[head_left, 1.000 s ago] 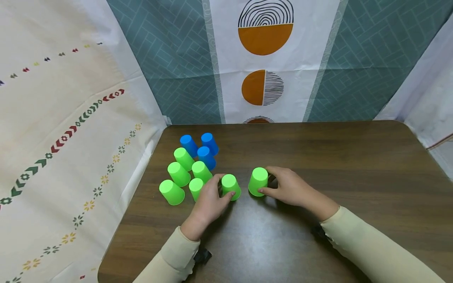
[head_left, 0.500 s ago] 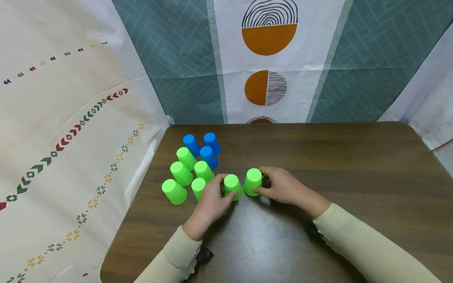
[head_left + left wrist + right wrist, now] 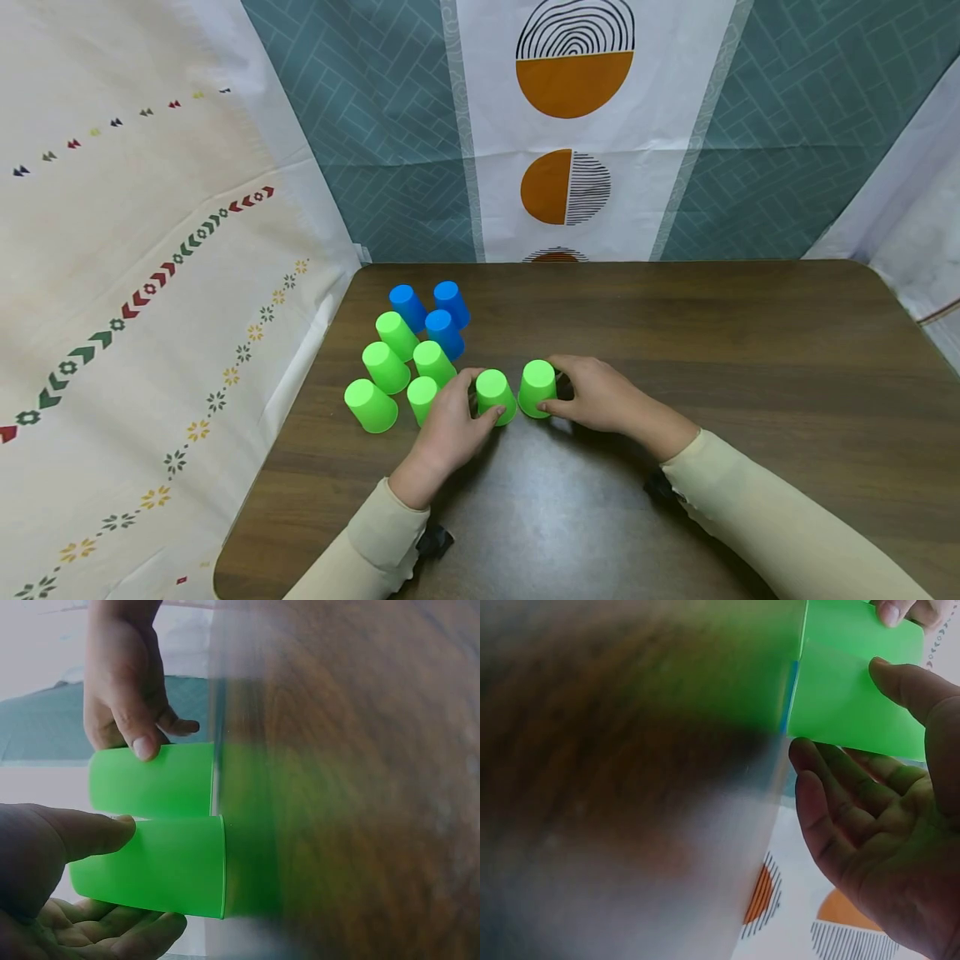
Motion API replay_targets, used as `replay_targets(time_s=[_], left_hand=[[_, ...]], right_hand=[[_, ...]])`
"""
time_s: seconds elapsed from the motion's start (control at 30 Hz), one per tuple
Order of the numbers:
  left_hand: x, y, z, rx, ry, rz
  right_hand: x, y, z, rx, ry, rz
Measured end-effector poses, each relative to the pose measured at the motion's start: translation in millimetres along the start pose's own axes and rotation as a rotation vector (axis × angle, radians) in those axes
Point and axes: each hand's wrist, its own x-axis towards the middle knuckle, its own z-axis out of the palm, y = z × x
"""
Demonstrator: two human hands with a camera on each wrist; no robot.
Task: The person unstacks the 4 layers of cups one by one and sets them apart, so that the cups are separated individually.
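Note:
My left hand [image 3: 452,421] grips a green plastic cup [image 3: 495,397], which stands upside down on the table. Just right of it, a second upturned green cup [image 3: 537,388] is held between the thumb and fingers of my right hand [image 3: 609,398]. The two cups stand side by side, very close at their rims. In the left wrist view, the left thumb lies along the side of the nearer cup [image 3: 161,862]. From the right wrist, the thumb presses one side of the cup [image 3: 847,701] while fingertips meet the other.
Left of my hands, several more green cups [image 3: 386,368] stand upturned, partly hidden by the left hand. Behind them are three blue cups [image 3: 446,335]. The brown wooden table [image 3: 712,333] meets a patterned cloth [image 3: 405,133] at its far edge.
My right hand has slid its green cup leftward, up close to the other one. The left hand keeps its hold on its cup in place. The head view has shifted slightly.

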Motion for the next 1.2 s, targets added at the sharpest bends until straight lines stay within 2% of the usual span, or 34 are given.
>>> replay_targets(time_s=[1.2], left_hand=[[0.1, 0.1, 0.9, 0.01, 0.009, 0.01]], right_hand=[[0.9, 2.3, 1.1, -0.035, -0.025, 0.02]])
